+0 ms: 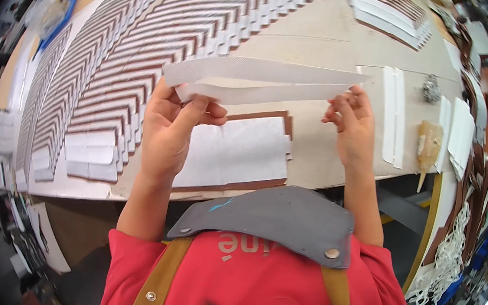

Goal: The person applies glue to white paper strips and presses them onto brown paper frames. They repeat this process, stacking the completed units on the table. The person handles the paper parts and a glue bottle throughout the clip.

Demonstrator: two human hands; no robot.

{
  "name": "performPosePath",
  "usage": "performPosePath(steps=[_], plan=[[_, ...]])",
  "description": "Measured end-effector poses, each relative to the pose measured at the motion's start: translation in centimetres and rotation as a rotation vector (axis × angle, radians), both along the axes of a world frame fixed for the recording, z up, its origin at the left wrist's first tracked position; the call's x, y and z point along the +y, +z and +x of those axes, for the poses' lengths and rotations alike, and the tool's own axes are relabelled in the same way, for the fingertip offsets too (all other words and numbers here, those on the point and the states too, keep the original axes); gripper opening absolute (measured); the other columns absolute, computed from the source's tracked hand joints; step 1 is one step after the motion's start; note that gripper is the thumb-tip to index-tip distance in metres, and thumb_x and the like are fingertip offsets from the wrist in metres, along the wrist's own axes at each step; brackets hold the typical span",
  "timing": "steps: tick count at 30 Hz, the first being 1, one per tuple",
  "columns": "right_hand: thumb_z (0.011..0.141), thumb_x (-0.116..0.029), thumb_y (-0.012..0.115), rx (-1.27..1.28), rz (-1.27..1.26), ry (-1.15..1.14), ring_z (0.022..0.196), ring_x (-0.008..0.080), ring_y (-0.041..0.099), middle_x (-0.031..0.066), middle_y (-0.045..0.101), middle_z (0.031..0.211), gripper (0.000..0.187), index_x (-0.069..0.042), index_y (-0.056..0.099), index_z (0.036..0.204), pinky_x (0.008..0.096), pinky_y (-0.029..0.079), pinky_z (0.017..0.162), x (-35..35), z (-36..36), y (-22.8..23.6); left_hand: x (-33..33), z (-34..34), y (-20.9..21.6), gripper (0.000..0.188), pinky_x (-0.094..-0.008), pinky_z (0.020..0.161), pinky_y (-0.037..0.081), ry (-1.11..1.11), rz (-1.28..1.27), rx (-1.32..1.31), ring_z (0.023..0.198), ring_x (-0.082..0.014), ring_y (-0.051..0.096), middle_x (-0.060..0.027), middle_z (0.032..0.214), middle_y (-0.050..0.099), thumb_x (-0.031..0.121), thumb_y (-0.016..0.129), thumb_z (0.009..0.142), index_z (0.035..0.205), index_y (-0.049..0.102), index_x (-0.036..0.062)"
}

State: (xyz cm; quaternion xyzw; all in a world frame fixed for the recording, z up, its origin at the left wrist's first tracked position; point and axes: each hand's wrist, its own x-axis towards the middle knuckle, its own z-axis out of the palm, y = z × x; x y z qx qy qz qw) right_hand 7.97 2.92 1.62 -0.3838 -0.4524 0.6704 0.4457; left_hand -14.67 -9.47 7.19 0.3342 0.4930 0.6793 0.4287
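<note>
Above the table, a long white strip (266, 70) is stretched between my two hands. It looks folded or doubled, with two lengths that spread apart at the left. My left hand (168, 128) pinches the left end between thumb and fingers. The right end lies at the fingertips of my right hand (354, 120), with thumb and index finger closed on it and the other fingers curled. Below the strip, close to the table's front edge, lies a flat brown panel (289, 124) with a white sheet (238, 152) covering most of its top.
Long overlapping rows of brown-and-white pieces (165, 51) cover the table's left side. A smaller stack (392, 15) sits at the far right. White strips (393, 116), a crumpled silvery ball (431, 89) and a cone-shaped bag of yellowish paste (428, 145) lie rightward. White cord (451, 251) hangs beyond.
</note>
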Motion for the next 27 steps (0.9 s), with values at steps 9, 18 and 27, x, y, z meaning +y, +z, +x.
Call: performPosePath(steps=[9, 18, 27], plan=[[0.083, 0.005, 0.054, -0.133, 0.175, 0.122, 0.069, 0.0098, 0.05, 0.0049, 0.049, 0.083, 0.046, -0.004, 0.034, 0.123, 0.0242, 0.045, 0.063, -5.0, -2.0, -0.5, -7.9, -4.2, -4.6, 0.012, -0.0225, 0.058, 0.047, 0.178, -0.215, 0.184, 0.063, -0.0089, 0.052, -0.0056, 0.078, 0.053, 0.004, 0.054, 0.088, 0.097, 0.047, 0.0012], [0.081, 0.006, 0.055, -0.513, 0.332, 0.418, 0.07, 0.0075, 0.045, 0.0014, 0.047, 0.081, 0.034, -0.004, 0.054, 0.114, 0.02, 0.04, 0.061, -7.6, -0.2, -2.4, -12.0, -2.6, -7.5, 0.015, -0.0205, 0.058, 0.042, 0.195, -0.469, 0.733, 0.065, -0.0073, 0.048, -0.0029, 0.079, 0.049, -0.001, 0.057, 0.084, 0.096, 0.049, 0.0005], [0.078, 0.005, 0.058, -0.679, 0.429, 0.434, 0.062, 0.0085, 0.045, 0.0018, 0.048, 0.072, 0.035, -0.006, 0.061, 0.111, 0.0204, 0.038, 0.054, -7.0, -1.5, -1.8, -10.9, -2.9, -6.4, 0.03, -0.0238, 0.052, 0.042, 0.166, -0.524, 0.875, 0.059, -0.0127, 0.047, -0.0061, 0.075, 0.049, -0.002, 0.056, 0.081, 0.11, 0.058, 0.0044]])
